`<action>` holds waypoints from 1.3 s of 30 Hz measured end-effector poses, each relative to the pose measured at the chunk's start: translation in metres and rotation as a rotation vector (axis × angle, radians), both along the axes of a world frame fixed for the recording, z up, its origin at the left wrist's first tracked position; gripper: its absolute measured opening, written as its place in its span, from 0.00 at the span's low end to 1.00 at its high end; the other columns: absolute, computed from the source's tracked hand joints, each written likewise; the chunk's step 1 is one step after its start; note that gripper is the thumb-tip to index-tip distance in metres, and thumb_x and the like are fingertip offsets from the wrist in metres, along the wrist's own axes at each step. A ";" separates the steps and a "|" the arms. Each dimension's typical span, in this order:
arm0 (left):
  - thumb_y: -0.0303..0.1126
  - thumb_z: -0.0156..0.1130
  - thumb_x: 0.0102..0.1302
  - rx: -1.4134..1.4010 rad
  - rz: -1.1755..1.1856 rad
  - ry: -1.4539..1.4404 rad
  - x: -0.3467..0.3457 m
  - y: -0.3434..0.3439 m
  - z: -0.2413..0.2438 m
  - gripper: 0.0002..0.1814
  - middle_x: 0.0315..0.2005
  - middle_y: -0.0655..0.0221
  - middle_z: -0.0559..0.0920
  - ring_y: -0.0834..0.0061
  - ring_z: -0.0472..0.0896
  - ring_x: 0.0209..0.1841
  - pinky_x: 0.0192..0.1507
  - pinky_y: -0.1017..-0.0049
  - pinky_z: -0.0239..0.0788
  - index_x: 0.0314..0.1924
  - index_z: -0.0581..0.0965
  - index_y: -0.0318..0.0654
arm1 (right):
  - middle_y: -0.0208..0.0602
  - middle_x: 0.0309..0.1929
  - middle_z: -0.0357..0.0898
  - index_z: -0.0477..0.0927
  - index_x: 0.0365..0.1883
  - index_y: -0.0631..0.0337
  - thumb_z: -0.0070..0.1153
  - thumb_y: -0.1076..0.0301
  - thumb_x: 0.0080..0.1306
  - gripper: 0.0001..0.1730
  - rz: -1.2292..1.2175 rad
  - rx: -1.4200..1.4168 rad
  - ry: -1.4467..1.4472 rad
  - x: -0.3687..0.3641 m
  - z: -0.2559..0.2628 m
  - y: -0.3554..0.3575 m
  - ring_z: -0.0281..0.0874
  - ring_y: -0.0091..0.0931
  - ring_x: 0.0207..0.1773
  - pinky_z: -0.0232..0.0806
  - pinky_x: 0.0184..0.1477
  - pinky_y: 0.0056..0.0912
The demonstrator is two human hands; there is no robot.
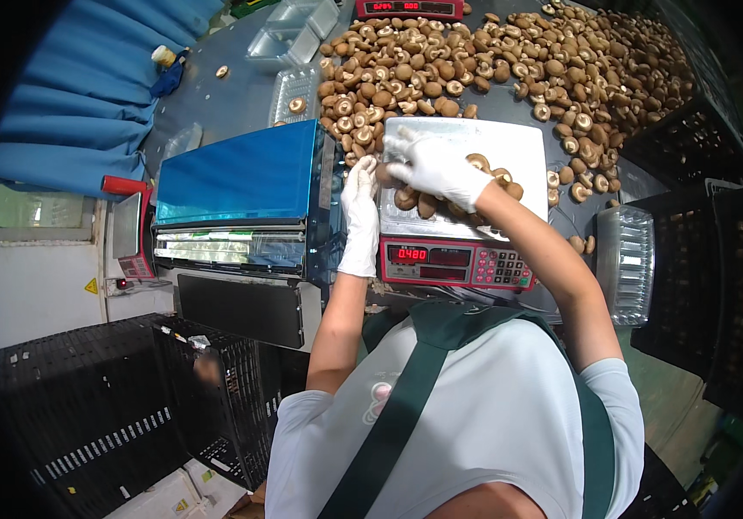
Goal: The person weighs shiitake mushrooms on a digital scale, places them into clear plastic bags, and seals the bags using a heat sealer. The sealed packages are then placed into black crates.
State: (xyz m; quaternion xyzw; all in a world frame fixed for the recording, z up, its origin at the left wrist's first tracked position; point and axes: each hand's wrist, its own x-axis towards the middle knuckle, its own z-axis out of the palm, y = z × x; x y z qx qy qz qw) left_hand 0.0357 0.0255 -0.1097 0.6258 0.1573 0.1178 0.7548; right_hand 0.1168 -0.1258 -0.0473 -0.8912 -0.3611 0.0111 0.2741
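Observation:
My right hand [437,163], in a white glove, reaches over the silvery pan [519,144] of a digital scale. Its fingers are blurred and spread, and a brown mushroom [384,174] is close to their tips; a firm hold on it cannot be made out. Several shiitake mushrooms [427,205] lie on the pan beneath and beside that hand, some hidden by it. My left hand [361,217], also gloved, is upright along the pan's left edge with its fingertips bent together near loose mushrooms. Whether it grips anything is unclear. Red digits glow on the scale's front panel [456,263].
A large heap of shiitake mushrooms [404,68] spreads across the dark table [216,107]. Left of the scale stands a blue-topped wrapping machine [242,172]. Clear plastic trays [284,44] lie far left; more are stacked [626,266] at right. Black crates [676,259] border the right side.

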 end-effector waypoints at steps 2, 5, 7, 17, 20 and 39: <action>0.39 0.46 0.77 -0.032 0.037 -0.004 -0.001 0.008 -0.005 0.22 0.58 0.60 0.76 0.71 0.77 0.56 0.57 0.75 0.68 0.63 0.69 0.32 | 0.46 0.59 0.74 0.78 0.56 0.58 0.54 0.54 0.66 0.24 -0.046 0.215 -0.073 0.002 0.007 -0.026 0.74 0.42 0.59 0.66 0.60 0.41; 0.30 0.50 0.74 0.124 0.023 0.143 -0.005 0.009 0.016 0.18 0.55 0.60 0.78 0.71 0.76 0.56 0.58 0.73 0.66 0.59 0.73 0.30 | 0.44 0.52 0.81 0.79 0.55 0.56 0.56 0.58 0.67 0.20 -0.247 0.171 -0.066 0.005 0.032 -0.100 0.79 0.37 0.55 0.70 0.56 0.35; 0.24 0.55 0.67 0.396 -0.009 0.107 -0.009 0.016 0.009 0.17 0.53 0.63 0.79 0.73 0.78 0.52 0.54 0.76 0.69 0.56 0.76 0.33 | 0.48 0.42 0.84 0.81 0.52 0.59 0.55 0.54 0.66 0.22 -0.485 0.207 0.256 -0.003 0.046 -0.135 0.84 0.33 0.45 0.73 0.49 0.30; 0.28 0.66 0.57 1.133 -0.062 -0.204 -0.002 0.000 0.002 0.23 0.55 0.61 0.78 0.61 0.76 0.57 0.59 0.67 0.67 0.56 0.77 0.42 | 0.52 0.47 0.82 0.74 0.61 0.58 0.56 0.47 0.66 0.32 -0.597 0.094 0.333 -0.069 -0.024 -0.160 0.83 0.40 0.48 0.72 0.52 0.35; 0.42 0.67 0.59 1.271 0.047 -0.082 -0.001 -0.010 0.012 0.20 0.44 0.62 0.80 0.59 0.77 0.47 0.50 0.63 0.69 0.50 0.80 0.44 | 0.53 0.51 0.80 0.74 0.61 0.58 0.56 0.47 0.66 0.32 -0.657 0.148 0.316 -0.073 -0.036 -0.152 0.80 0.38 0.53 0.69 0.56 0.35; 0.27 0.54 0.66 0.357 -0.232 0.410 0.002 0.026 0.000 0.17 0.26 0.73 0.79 0.87 0.71 0.19 0.19 0.82 0.61 0.55 0.77 0.34 | 0.31 0.22 0.81 0.83 0.32 0.65 0.56 0.67 0.65 0.10 -0.629 0.348 0.706 -0.057 -0.036 -0.180 0.76 0.17 0.22 0.69 0.26 0.21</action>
